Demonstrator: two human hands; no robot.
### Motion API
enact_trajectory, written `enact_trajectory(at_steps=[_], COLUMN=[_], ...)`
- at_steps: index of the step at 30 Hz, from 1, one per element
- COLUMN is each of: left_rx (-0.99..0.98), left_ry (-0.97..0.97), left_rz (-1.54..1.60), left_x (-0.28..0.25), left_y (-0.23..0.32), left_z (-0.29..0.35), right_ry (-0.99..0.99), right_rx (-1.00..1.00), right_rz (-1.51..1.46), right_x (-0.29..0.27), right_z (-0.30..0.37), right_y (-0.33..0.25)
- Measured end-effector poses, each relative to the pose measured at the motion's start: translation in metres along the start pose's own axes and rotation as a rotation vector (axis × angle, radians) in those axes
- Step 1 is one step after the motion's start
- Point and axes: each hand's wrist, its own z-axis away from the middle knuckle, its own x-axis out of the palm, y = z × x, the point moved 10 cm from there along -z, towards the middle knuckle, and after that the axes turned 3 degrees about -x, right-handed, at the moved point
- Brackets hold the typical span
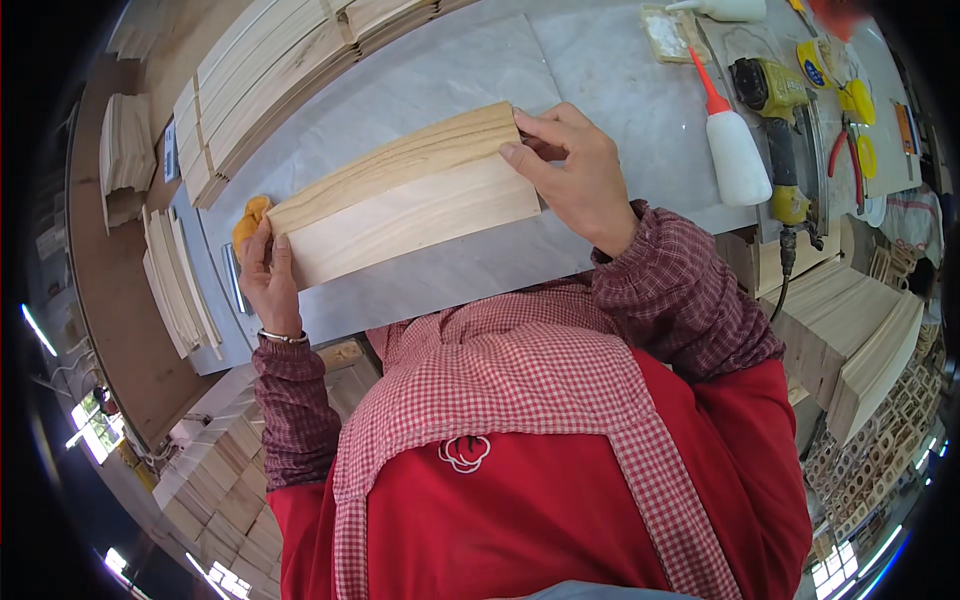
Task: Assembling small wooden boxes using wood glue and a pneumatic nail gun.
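Two long wooden boards lie edge to edge on the grey tabletop in front of me. The far one is a yellowish grained board (400, 155); the near one is a paler board (420, 215). My left hand (270, 285) is closed at the left end of the grained board, thumb on the near side and fingers round the end. My right hand (578, 175) pinches the grained board's right end between thumb and fingers. Whether the two boards are joined, I cannot tell. An orange cloth (251, 222) lies just beyond my left fingers.
Right of my right hand stand a white bottle (738, 160) with a red nozzle and a yellow-and-black nail gun (775, 120) with a hose. Beyond are a small tray (664, 32) of white paste and red-handled pliers (846, 160). Stacked boards (270, 80) line the far left; thin slats (178, 285) lie nearer.
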Motion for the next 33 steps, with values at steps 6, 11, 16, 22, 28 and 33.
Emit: enact_trajectory(at_steps=[6, 11, 16, 22, 28, 33], left_rx=[0.042, -0.003, -0.092, -0.168, -0.235, -0.076], left_ry=[-0.015, 0.0, 0.05, 0.022, 0.018, 0.07], left_rz=[-0.068, -0.025, 0.138, 0.158, 0.197, 0.116], left_x=[0.003, 0.005, 0.004, -0.002, -0.001, -0.003], left_y=[0.01, 0.005, -0.002, -0.013, -0.014, -0.002], left_z=[0.002, 0.003, 0.005, 0.0, -0.004, -0.004], right_ry=[0.027, 0.073, 0.079, 0.088, 0.091, 0.076], right_rx=[-0.024, -0.011, 0.012, -0.005, -0.059, -0.015], right_rz=[-0.019, -0.003, 0.05, 0.053, 0.062, 0.017], right_x=[0.001, 0.001, 0.001, 0.001, 0.0, 0.001], right_z=[0.002, 0.003, 0.003, 0.004, 0.003, 0.003], right_y=[-0.002, -0.001, -0.001, -0.002, -0.005, -0.003])
